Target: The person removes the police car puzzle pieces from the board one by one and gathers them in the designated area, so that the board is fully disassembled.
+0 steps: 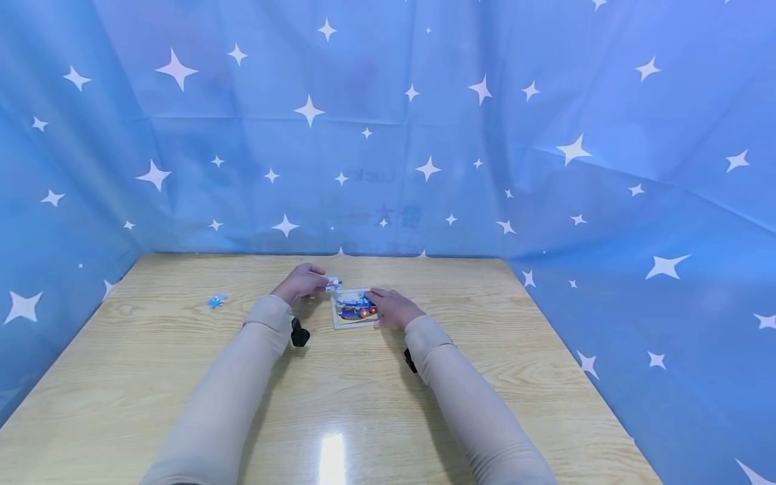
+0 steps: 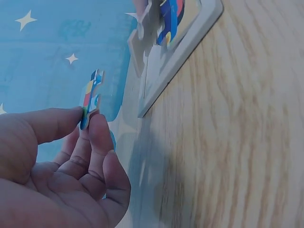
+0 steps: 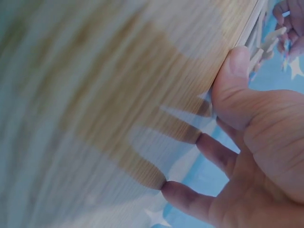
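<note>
Between thumb and fingers, my left hand (image 2: 71,161) pinches a small jigsaw piece (image 2: 91,99), coloured red, yellow and blue, raised off the table just left of the puzzle tray. The puzzle tray (image 2: 161,85) has a pale frame and a picture of a blue and red vehicle. My right hand (image 1: 395,310) is over the tray's right side. A second jigsaw piece (image 2: 142,40) stands tilted at the tray, with a right-hand finger against its pale back. In the right wrist view the right thumb (image 3: 232,71) lies at the tray's edge; its index finger is hidden.
Another blue jigsaw piece (image 1: 217,301) lies on the wooden table (image 1: 339,397), left of the left hand. A blue curtain (image 1: 376,135) with white stars hangs behind the table and along its sides. Black camera mounts (image 1: 299,333) sit at the wrists.
</note>
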`<move>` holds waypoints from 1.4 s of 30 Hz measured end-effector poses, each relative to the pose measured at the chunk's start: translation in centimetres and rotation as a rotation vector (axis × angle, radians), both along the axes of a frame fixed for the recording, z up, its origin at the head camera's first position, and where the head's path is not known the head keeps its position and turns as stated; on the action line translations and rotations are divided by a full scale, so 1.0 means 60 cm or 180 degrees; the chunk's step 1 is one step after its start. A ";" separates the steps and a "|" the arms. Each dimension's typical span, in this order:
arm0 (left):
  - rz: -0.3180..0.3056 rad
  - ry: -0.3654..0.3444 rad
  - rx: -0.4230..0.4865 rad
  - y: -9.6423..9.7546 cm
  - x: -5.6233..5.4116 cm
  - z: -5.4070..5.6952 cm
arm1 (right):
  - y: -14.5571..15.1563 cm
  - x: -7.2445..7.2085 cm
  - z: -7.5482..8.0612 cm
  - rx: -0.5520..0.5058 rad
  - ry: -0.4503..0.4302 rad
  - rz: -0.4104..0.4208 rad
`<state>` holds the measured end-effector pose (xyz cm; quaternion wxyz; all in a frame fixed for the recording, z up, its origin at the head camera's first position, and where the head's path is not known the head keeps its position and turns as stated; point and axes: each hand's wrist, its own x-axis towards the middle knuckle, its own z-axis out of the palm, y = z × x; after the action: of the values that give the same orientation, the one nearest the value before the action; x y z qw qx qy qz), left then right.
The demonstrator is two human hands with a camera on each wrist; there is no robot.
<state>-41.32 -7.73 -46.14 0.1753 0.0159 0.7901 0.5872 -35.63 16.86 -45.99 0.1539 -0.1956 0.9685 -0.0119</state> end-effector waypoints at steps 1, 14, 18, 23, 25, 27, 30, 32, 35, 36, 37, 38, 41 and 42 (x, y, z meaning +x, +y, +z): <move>0.0005 0.0002 0.0018 -0.001 0.000 0.000 | 0.000 0.000 -0.001 -0.0009 0.0003 0.0001; 0.0004 0.0061 0.0010 -0.018 0.003 -0.003 | 0.002 0.002 -0.005 0.0027 -0.0056 0.0031; 0.0021 0.0101 0.0065 -0.022 0.004 -0.003 | 0.001 0.002 -0.004 0.0142 -0.0104 0.0056; 0.0051 0.0091 0.0132 -0.029 0.006 -0.002 | 0.000 0.003 0.001 0.0257 -0.0219 0.0016; 0.0059 0.0086 0.0121 -0.032 0.007 -0.001 | -0.001 0.003 0.002 0.0313 -0.0246 0.0010; 0.0054 0.0086 0.0102 -0.037 0.008 0.000 | -0.003 0.003 0.002 0.0365 -0.0264 0.0001; 0.0004 0.0120 0.0029 -0.045 0.008 0.000 | -0.003 0.002 0.002 0.0361 -0.0270 -0.0041; -0.0019 0.0151 -0.0021 -0.052 0.009 0.000 | -0.003 0.002 0.001 0.0324 -0.0264 -0.0072; -0.0046 0.0198 -0.0086 -0.063 0.011 -0.001 | -0.002 0.002 0.000 0.0281 -0.0237 -0.0060; -0.0040 0.0188 -0.0091 -0.067 0.012 -0.001 | -0.001 0.002 -0.001 0.0269 -0.0224 -0.0055; -0.0031 0.0179 -0.0079 -0.070 0.012 -0.002 | -0.001 0.003 0.000 0.0261 -0.0215 -0.0049; -0.0027 0.0161 -0.0052 -0.073 0.013 -0.004 | 0.000 0.003 0.000 0.0260 -0.0206 -0.0041; 0.0003 0.0108 0.0015 -0.084 0.017 -0.008 | 0.000 0.005 0.001 0.0251 -0.0185 -0.0041; 0.0025 0.0092 0.0048 -0.087 0.018 -0.009 | 0.000 0.005 0.002 0.0249 -0.0185 -0.0043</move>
<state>-40.26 -12.97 -46.66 0.1614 0.0226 0.7881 0.5936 -35.30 16.85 -45.90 0.1894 -0.1825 0.9646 0.0193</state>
